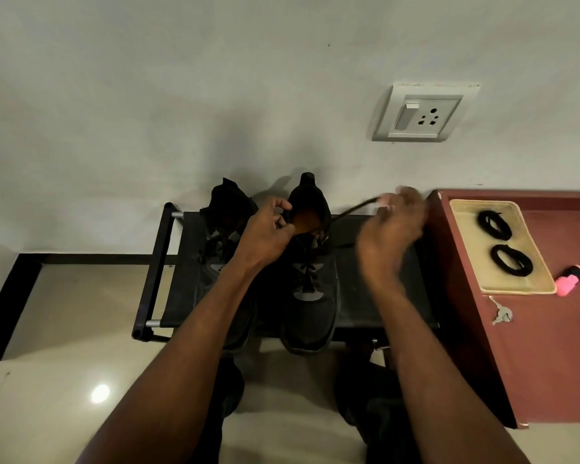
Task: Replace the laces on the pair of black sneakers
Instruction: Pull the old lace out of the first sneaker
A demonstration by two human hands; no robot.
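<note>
The right hand (394, 222), blurred, pinches a black lace (352, 209) drawn taut up from the right sneaker (310, 296). Just beyond that grip stands the wall (215, 95), so little room lies further back. Just outward of the grip rises the edge of the red-brown cabinet (549, 346), whose top carries a tray (523, 289) with two coiled laces (494, 224), a pink object (571, 279) and keys (501, 313). Under the grip the bare black shelf of the shoe rack (375, 296) lies open. Inward, the left hand (268, 229) grips the sneaker's collar, with the left sneaker (225, 246) just beside it, crowding that side. Toward the person, open floor (64, 313) lies below the forearms.
</note>
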